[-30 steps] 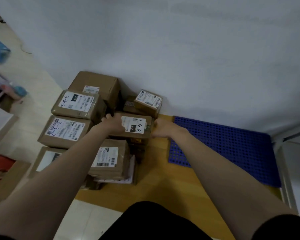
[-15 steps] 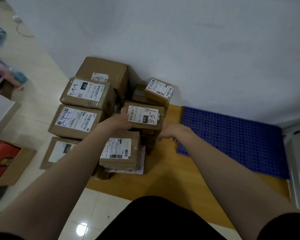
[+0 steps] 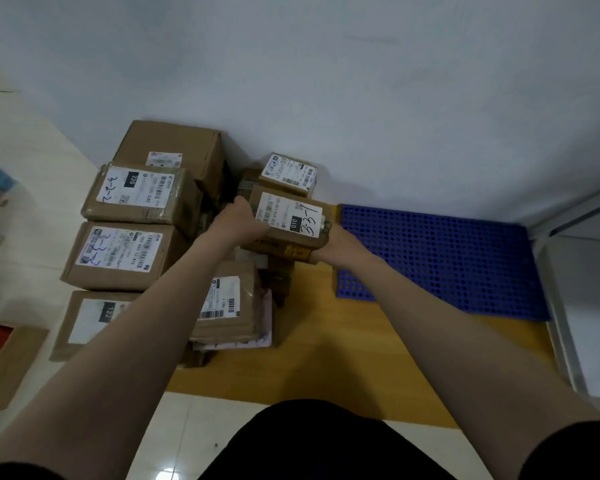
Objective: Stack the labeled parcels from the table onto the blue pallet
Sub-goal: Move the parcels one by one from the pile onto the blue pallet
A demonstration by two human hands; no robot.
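Observation:
A brown parcel (image 3: pixel 289 220) with a white label marked "3-3-1" is held between both hands, tilted, above the pile. My left hand (image 3: pixel 238 223) grips its left end and my right hand (image 3: pixel 336 242) grips its right end from below. The blue perforated pallet (image 3: pixel 440 258) lies bare on the wooden surface (image 3: pixel 326 341) just right of the parcel. Several more labeled parcels sit to the left: one marked "3-2-2" (image 3: pixel 139 195), one marked "3-3-2" (image 3: pixel 122 252), a flat one (image 3: pixel 227 303) under my left forearm.
A small labeled box (image 3: pixel 288 173) stands against the white wall (image 3: pixel 361 81) behind the held parcel. A large box (image 3: pixel 174 147) sits at the back left. A partly hidden parcel (image 3: pixel 90 318) lies front left. A white frame (image 3: pixel 568 306) borders the pallet's right side.
The "3-3-1" parcel has risen off the pile and tilted; my right hand has moved under its right end. The view has shifted down and left.

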